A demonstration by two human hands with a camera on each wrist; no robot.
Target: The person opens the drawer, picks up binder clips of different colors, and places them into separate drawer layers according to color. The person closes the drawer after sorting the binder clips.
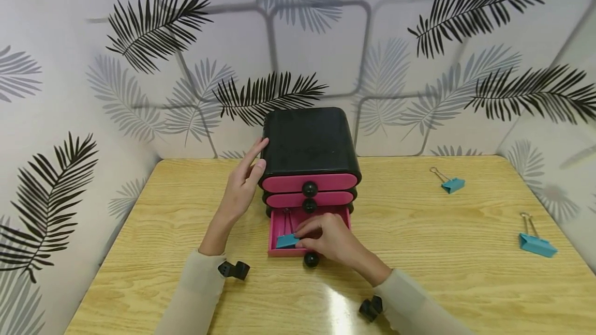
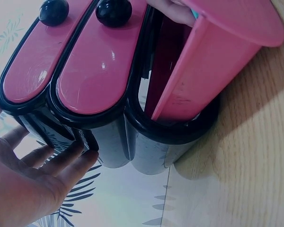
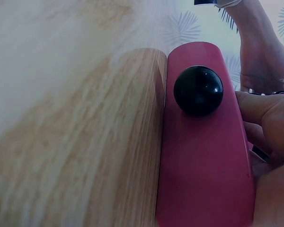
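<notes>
A black drawer unit [image 1: 304, 138] with pink fronts stands against the wall, its bottom drawer [image 1: 286, 253] pulled out. Inside that drawer, at its left front, is a blue binder clip [image 1: 286, 241] with its wire handles toward the back. My right hand [image 1: 330, 237] reaches over the drawer front and pinches the clip's right end between thumb and fingers. In the right wrist view the drawer front [image 3: 203, 165] hides most of the fingertips. My left hand [image 1: 239, 187], fingers extended, rests against the unit's left side; the left wrist view shows its fingers spread there.
Two more blue binder clips lie on the wooden table [image 1: 186, 206] to the right: one farther back [image 1: 453, 185], one nearer the right edge [image 1: 537, 245]. The two upper drawers are closed, with black round knobs. A leaf-patterned wall covering [image 1: 316, 45] rises behind.
</notes>
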